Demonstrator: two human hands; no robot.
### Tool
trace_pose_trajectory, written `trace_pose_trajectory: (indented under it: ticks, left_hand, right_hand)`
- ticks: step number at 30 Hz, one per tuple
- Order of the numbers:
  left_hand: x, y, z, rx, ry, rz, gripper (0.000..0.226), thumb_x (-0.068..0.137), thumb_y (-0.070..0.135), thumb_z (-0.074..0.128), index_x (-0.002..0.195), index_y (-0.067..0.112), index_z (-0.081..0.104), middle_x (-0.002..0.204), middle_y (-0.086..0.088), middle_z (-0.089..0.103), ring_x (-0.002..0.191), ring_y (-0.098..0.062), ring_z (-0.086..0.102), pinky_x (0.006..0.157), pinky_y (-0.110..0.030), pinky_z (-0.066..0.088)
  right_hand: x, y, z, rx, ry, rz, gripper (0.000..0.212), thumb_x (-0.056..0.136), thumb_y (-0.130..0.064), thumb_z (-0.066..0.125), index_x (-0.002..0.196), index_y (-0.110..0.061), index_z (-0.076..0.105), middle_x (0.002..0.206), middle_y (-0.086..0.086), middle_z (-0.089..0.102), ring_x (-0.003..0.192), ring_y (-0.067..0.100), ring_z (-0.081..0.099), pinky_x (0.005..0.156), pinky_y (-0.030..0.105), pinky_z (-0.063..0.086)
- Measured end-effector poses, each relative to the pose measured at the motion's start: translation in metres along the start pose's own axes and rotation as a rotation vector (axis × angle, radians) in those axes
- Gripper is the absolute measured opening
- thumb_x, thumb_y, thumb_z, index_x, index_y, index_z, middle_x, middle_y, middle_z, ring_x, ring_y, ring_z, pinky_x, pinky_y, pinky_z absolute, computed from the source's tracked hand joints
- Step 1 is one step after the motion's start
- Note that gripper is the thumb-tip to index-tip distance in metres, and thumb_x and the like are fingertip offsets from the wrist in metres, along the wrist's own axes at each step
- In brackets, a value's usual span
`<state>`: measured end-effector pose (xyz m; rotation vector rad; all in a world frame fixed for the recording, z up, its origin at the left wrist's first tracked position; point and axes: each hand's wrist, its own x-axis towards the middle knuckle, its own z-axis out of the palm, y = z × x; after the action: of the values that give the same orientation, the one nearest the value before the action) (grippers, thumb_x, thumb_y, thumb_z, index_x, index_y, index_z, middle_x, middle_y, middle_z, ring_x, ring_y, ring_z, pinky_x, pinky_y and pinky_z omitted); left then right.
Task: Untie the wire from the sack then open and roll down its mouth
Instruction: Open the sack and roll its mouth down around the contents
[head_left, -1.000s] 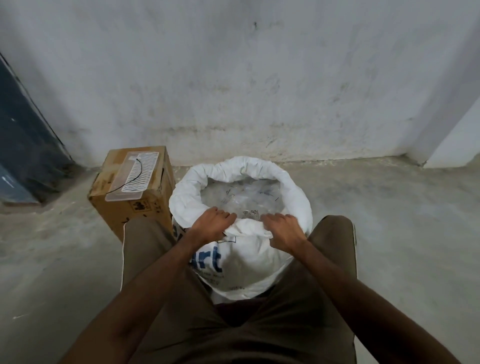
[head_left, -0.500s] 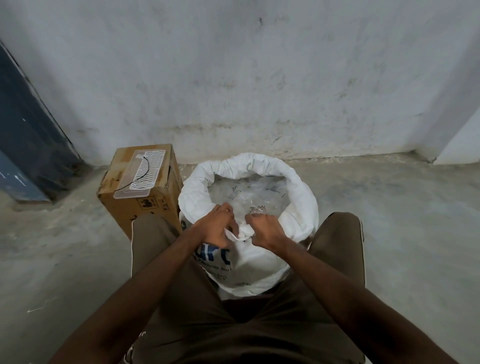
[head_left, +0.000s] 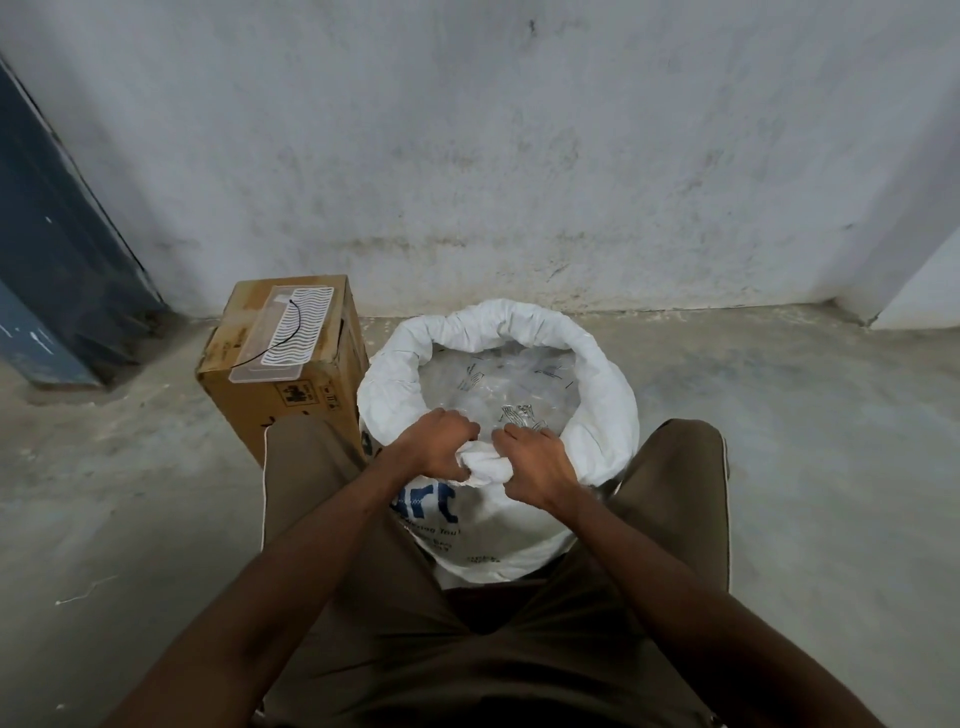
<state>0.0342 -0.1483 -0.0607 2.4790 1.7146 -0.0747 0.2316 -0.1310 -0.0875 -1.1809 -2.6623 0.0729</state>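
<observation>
Standing on the concrete floor (head_left: 779, 467) between the knees, the white woven plastic sack (head_left: 483, 525) is seen open, its mouth rolled into a thick cuff. The near rim is gripped by the left hand (head_left: 439, 449) and the right hand (head_left: 535, 460), both clamped on bunched fabric. The material is judged soft, light, slightly slippery; the rolled edge is best pinched. Contents, possibly clear plastic, are unclear. A black wire (head_left: 283, 332) lies on the brown cardboard box (head_left: 291, 395) beside it.
</observation>
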Motion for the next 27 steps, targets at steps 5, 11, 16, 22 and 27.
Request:
trace_pose_trajectory:
  ticks: [5, 11, 16, 22, 27]
  left_hand:
    - [-0.003, 0.006, 0.012, 0.273, 0.032, 0.067, 0.031, 0.085, 0.037, 0.066, 0.108, 0.017, 0.064, 0.104, 0.000, 0.068, 0.102, -0.021, 0.060, 0.092, -0.031, 0.040]
    - [-0.017, 0.011, 0.030, 0.369, 0.094, 0.226, 0.025, 0.068, 0.027, 0.077, 0.091, 0.021, 0.070, 0.085, 0.005, 0.067, 0.084, -0.017, 0.063, 0.075, -0.031, 0.049]
    - [-0.007, -0.003, 0.014, -0.028, -0.164, 0.131, 0.058, 0.062, 0.032, 0.084, 0.112, 0.019, 0.060, 0.106, -0.004, 0.059, 0.106, -0.022, 0.053, 0.099, -0.036, 0.038]
    - [0.001, -0.020, 0.018, 0.331, -0.211, 0.141, 0.045, 0.084, 0.051, 0.066, 0.118, 0.024, 0.060, 0.117, 0.001, 0.063, 0.119, -0.020, 0.054, 0.104, -0.035, 0.038]
    - [-0.011, -0.034, 0.033, 0.509, -0.188, 0.214, 0.026, 0.092, 0.026, 0.059, 0.116, 0.019, 0.063, 0.116, 0.000, 0.066, 0.116, -0.021, 0.056, 0.100, -0.034, 0.043]
  right_hand:
    - [0.000, 0.013, -0.004, 0.306, -0.305, 0.245, 0.092, 0.063, -0.052, 0.087, 0.136, -0.022, 0.042, 0.124, 0.005, 0.057, 0.106, 0.027, 0.060, 0.089, 0.040, 0.052]
    - [0.003, 0.001, 0.002, 0.066, -0.301, 0.147, 0.038, 0.074, -0.040, 0.078, 0.106, -0.024, 0.064, 0.105, -0.001, 0.071, 0.103, 0.025, 0.066, 0.084, 0.036, 0.052]
    - [-0.005, -0.002, 0.017, -0.174, -0.271, -0.009, 0.034, 0.083, -0.018, 0.066, 0.117, -0.020, 0.061, 0.112, 0.002, 0.071, 0.106, 0.029, 0.067, 0.087, 0.038, 0.052]
    - [-0.025, -0.011, 0.042, -0.280, -0.061, -0.126, 0.041, 0.054, -0.009, 0.081, 0.092, -0.025, 0.076, 0.079, -0.004, 0.070, 0.068, 0.020, 0.067, 0.050, 0.028, 0.051]
    - [0.000, -0.005, 0.042, 0.011, -0.268, 0.086, 0.046, 0.065, -0.042, 0.073, 0.102, -0.026, 0.049, 0.101, -0.006, 0.062, 0.095, 0.021, 0.062, 0.070, 0.034, 0.053]
